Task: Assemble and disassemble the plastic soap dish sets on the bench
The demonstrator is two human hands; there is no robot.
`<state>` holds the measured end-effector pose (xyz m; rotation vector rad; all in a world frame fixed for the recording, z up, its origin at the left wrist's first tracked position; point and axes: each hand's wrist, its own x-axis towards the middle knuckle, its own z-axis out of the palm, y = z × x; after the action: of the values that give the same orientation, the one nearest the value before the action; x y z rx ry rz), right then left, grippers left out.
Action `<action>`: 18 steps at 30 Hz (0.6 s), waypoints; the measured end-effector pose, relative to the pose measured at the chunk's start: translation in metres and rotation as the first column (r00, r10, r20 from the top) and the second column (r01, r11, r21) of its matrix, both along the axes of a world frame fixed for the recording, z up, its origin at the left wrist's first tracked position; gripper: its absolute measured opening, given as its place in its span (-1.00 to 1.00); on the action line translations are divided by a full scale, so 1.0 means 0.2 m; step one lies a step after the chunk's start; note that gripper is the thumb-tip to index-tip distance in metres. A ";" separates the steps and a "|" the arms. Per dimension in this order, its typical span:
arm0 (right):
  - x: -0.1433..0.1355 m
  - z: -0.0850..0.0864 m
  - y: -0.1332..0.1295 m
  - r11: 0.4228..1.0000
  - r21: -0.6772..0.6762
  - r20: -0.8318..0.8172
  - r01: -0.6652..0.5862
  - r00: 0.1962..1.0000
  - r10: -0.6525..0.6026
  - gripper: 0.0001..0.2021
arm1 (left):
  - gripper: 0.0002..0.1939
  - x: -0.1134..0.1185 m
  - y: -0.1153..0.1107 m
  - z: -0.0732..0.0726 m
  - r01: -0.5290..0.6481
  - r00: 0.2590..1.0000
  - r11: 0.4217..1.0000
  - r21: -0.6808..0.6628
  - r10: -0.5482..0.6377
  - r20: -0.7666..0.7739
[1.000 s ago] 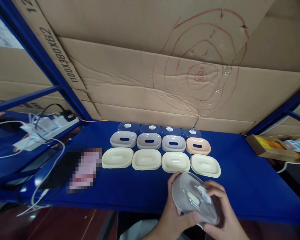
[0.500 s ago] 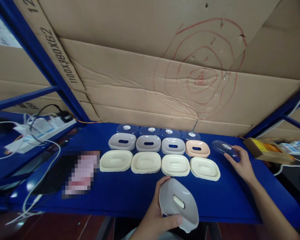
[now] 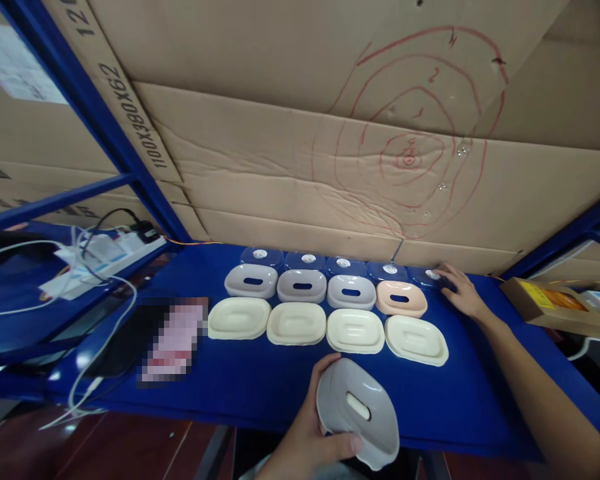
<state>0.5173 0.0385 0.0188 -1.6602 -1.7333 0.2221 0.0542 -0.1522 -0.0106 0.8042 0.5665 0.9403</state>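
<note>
My left hand (image 3: 325, 433) grips a grey soap dish (image 3: 375, 393) tilted above the table's front edge, thumb across its near rim. Through the slot in that dish a cream piece shows. At the far right of the back row, my right hand (image 3: 463, 291) has its fingers on the edge of a clear lid (image 3: 423, 279) with a white label. Left of this lid lie several similar lids (image 3: 347, 269). In front of them stand three grey soap dishes (image 3: 303, 287) and one peach dish (image 3: 401, 298). Nearest me is a row of cream trays (image 3: 297, 324).
Cardboard (image 3: 260, 147) with red drawn rings stands behind the blue table (image 3: 260, 380). A power strip (image 3: 105, 260) with tangled cables and a blurred-out pink item (image 3: 175, 340) are at the left. An open cardboard box (image 3: 555, 307) sits at the right.
My right hand has moved back and slightly left, bringing the clear lid down to the end of the lid row. My left hand still holds the grey dish. The view has shifted slightly.
</note>
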 end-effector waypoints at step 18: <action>-1.20 -0.08 -1.09 0.800 -0.272 -0.310 -0.535 0.836 0.454 -0.22 | 0.26 0.12 -0.02 -0.02 -0.272 0.960 0.962 0.021 0.270 0.070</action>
<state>0.2765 -0.1803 0.0019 -1.2951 -1.9992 0.9860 0.0788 -0.1566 -0.0151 0.7304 0.6156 1.2256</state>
